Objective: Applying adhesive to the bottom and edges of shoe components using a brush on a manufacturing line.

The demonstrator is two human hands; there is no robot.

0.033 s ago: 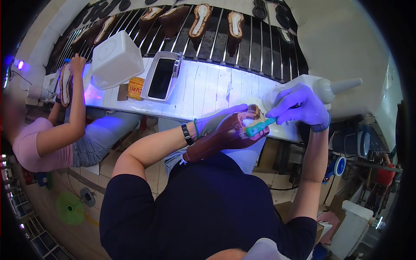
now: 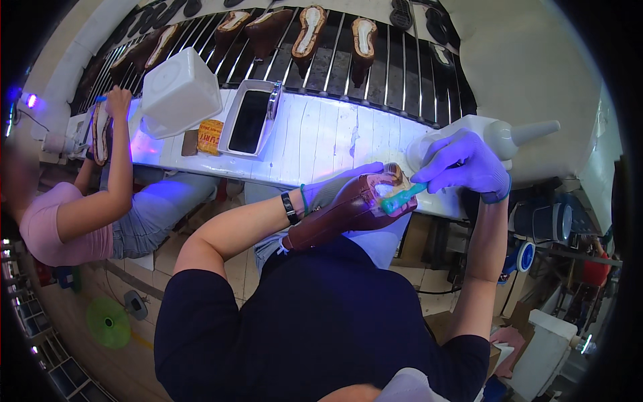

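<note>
My left hand (image 2: 335,187), in a thin pale glove, is closed round a brown leather boot upper (image 2: 345,209), with its open underside turned up toward me. A whitish middle and a lighter rim show on that underside. My right hand (image 2: 462,164), gloved too, pinches the handle of a teal brush (image 2: 402,197). The brush head rests against the boot's underside; its bristles are mostly hidden. Just beyond my right hand, a white bottle with a long spout (image 2: 499,137) lies on the white bench (image 2: 321,130).
Behind the bench runs a roller conveyor (image 2: 388,84) carrying several brown boots (image 2: 309,37), undersides up. A white jug (image 2: 181,90), a yellow packet (image 2: 209,137) and a tray with a dark inside (image 2: 251,120) stand at left. A co-worker's hand (image 2: 118,100) works over another sole beyond them.
The teal brush has tilted slightly against the boot's underside. At left, the co-worker's hand has shifted a little. My left hand stays in place.
</note>
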